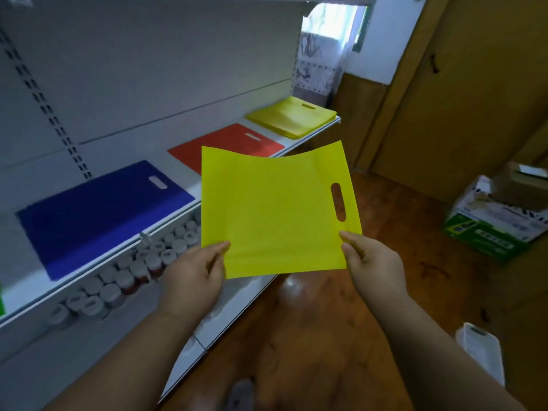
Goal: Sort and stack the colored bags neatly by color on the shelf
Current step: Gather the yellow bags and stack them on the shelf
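- Progress looks partway: a blue bag, a red bag and a yellow pile already lie in a row along the shelf, sorted by colour.
- The yellow bag in hand is not yet laid down. It hangs flat in the air just off the shelf's front edge, handle slot to the right.
- The left hand pinches its near left corner and the right hand its near right corner. Each grip is closed on the fabric, thumb on top.
- What is left, by my reading: carry it to the yellow pile at the shelf's far right end and set it on top.
- The fingers under the bag are hidden.
- Whether blue and red are single bags or piles cannot be told.
- The jars on the shelf below are blurred, and a green scrap is cut off at the left edge.
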Demonstrator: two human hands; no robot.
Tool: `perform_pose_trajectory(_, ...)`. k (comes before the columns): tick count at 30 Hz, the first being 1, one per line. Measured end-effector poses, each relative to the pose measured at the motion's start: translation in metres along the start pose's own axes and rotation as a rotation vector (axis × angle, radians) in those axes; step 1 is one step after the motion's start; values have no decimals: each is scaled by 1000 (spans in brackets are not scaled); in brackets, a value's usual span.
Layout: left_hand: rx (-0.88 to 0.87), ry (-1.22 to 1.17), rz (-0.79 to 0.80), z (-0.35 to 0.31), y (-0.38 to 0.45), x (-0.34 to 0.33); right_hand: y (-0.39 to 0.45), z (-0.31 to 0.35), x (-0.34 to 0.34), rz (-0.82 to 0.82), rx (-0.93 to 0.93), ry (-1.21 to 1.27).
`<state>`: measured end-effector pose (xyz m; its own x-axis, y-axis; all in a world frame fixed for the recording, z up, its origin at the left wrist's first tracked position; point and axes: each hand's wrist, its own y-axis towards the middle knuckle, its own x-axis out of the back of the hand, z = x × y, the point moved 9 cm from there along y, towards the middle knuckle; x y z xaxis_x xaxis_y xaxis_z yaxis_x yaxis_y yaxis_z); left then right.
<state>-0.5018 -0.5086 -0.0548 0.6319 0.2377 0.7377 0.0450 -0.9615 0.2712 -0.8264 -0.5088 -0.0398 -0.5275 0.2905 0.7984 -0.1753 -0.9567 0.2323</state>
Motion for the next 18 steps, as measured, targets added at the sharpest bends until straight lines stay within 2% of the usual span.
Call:
perform_pose_trajectory(6,-86,-36,75,-52,123,-71,97,-50,30,-55,-76,-76)
perform_pose_trajectory(11,-149,-36,119,-102,196,-143,170,-118,45,-119,-103,-97)
perform_pose_trajectory(18,-66,61,126,-146,272,-241,309,-209,29,27,-43,-110)
